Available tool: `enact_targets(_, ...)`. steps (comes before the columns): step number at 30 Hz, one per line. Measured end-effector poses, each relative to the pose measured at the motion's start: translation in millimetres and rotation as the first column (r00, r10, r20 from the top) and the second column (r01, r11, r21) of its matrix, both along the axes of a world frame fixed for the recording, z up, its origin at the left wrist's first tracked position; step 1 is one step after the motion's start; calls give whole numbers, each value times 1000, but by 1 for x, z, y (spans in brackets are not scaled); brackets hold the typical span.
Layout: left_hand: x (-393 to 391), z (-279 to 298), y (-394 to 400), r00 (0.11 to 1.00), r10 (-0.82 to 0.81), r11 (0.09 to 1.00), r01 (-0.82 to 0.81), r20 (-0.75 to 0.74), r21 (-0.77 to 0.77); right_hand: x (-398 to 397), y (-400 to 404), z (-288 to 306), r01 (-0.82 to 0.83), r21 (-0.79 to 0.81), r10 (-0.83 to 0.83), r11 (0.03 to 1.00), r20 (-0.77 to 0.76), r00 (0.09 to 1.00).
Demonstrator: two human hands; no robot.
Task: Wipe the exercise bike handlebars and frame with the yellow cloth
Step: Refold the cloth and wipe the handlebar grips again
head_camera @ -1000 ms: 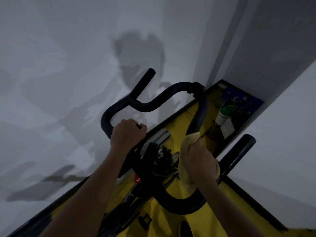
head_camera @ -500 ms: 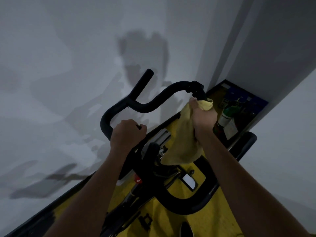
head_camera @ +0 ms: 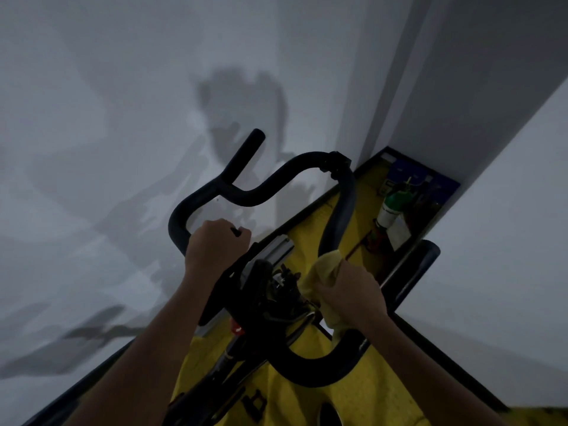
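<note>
Gripping the yellow cloth (head_camera: pixel 326 273) around the right handlebars (head_camera: pixel 336 219), a right hand (head_camera: pixel 352 295) wiped while the left hand (head_camera: pixel 215 245) clenched the left bar; the frame likely came next.

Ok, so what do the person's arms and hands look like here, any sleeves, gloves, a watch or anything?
Both forearms are bare as far as the frame shows: no sleeves in view. The left hand and right hand wear no gloves, and no watch, bracelet or rings show at the wrists or on the fingers, though the dim light could hide small details.
</note>
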State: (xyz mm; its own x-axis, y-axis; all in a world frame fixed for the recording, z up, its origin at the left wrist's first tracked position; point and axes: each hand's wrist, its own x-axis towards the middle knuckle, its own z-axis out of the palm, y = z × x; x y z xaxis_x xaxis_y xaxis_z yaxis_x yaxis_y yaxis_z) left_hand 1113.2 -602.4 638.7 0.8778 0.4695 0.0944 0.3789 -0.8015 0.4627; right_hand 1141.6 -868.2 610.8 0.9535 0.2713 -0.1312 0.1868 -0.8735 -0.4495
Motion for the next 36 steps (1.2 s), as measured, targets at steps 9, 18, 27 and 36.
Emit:
enact_targets(9, 2, -1, 1, 999, 32, 999, -32, -34, -3, 53, 72, 51, 583, 752, -458, 307, -421, 783)
enact_targets(18, -8, -7, -8, 995, -32, 991, 20, 93, 129, 14, 34, 43, 427, 440, -279, 790, -362, 889)
enact_targets(27, -12, -10, -1, 986, -92, 993, 80, 140, 87, -20, -7, 15, -71, -282, 118, 957, 153, 981)
enact_targets(36, -6, -12, 0, 990, -66, 997, 61, 121, 48, 19, 35, 31, 200, 357, -149, 913, -163, 975)
